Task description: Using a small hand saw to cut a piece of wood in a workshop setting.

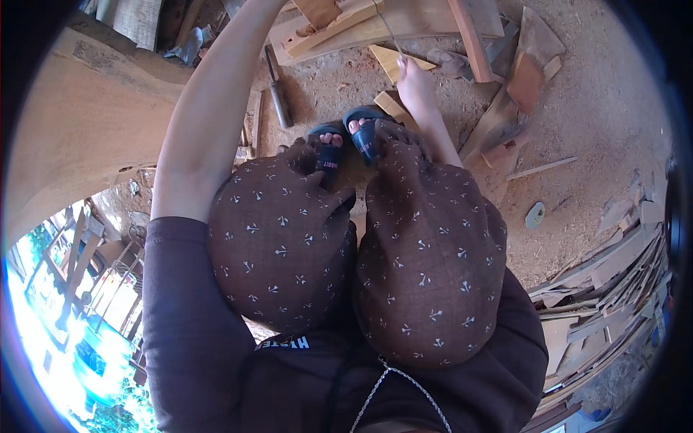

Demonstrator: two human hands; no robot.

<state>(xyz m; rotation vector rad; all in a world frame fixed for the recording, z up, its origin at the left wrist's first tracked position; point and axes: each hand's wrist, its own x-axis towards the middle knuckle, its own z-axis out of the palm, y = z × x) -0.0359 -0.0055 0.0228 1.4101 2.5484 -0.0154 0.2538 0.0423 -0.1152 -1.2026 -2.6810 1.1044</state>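
**Wooden block (pixel 338 31) being flanked by thin rod (pixel 390 32) gripped in right hand (pixel 416 85)**

At far left, the view is being filled by a large timber slab (pixel 94 123). The left forearm (pixel 209 108) is being extended past the top edge; the left hand is being cut off, so its state cannot be told. Right of it, a handled tool (pixel 280 102) is being supported by the ground. The wooden block is being borne by a pale board (pixel 440 22). The thin rod is being gripped by closed right-hand fingers, above a triangular wood piece (pixel 388 63). Further right, wood offcuts (pixel 525 83) are being seen heaped.
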